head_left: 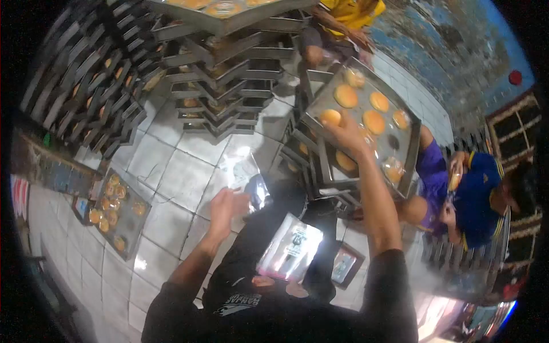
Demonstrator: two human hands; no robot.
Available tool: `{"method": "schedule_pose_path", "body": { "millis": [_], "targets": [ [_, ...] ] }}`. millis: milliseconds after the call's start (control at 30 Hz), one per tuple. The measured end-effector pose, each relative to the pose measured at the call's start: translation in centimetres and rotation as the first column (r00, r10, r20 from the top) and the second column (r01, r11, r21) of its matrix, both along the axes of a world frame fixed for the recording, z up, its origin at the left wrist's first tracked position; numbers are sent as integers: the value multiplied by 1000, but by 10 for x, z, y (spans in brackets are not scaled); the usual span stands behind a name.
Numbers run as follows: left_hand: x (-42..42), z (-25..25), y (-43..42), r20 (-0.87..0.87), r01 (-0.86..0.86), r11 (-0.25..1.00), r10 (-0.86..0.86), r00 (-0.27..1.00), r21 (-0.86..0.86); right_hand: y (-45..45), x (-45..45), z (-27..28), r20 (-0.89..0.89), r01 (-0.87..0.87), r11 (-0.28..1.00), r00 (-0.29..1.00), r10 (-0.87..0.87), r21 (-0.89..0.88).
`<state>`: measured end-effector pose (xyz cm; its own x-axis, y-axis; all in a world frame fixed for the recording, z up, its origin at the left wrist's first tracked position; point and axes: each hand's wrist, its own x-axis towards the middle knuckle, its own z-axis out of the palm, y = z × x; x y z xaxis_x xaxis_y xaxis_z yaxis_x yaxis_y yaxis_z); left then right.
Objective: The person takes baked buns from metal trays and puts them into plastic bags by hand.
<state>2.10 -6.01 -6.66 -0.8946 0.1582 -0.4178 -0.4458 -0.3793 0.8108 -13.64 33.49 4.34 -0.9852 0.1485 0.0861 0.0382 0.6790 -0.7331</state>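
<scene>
My left hand (229, 210) is closed on a clear plastic bag (245, 174), which stands up from my fingers above the tiled floor. Out to the right, my right hand (347, 136) reaches over a metal baking tray (384, 87) with its fingers on a round golden bun (330, 118) at the tray's near left edge. Several more buns lie in that tray, and some look wrapped in clear plastic. On my lap rests a stack of printed plastic bags (291, 248).
Tall stacks of baking trays (220, 86) stand ahead and at the far left. A floor tray (132, 226) holds several wrapped buns at left. One person in yellow (343, 23) sits ahead; another in dark blue (477, 191) sits at right, holding a bun. A framed picture (346, 264) lies beside my lap.
</scene>
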Motion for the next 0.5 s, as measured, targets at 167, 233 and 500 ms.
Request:
{"method": "schedule_pose_path", "body": {
  "millis": [167,233,500],
  "targets": [
    [-53,23,54,175,-123,910,57,983,396,-47,73,90,-83,-26,929,997,-5,-369],
    [-76,19,77,209,-150,862,52,976,484,-83,132,105,-100,-23,807,994,-45,-591],
    [-43,91,143,203,115,890,-224,953,440,-109,231,-2,-515,-39,968,841,165,246]
  ]
}}
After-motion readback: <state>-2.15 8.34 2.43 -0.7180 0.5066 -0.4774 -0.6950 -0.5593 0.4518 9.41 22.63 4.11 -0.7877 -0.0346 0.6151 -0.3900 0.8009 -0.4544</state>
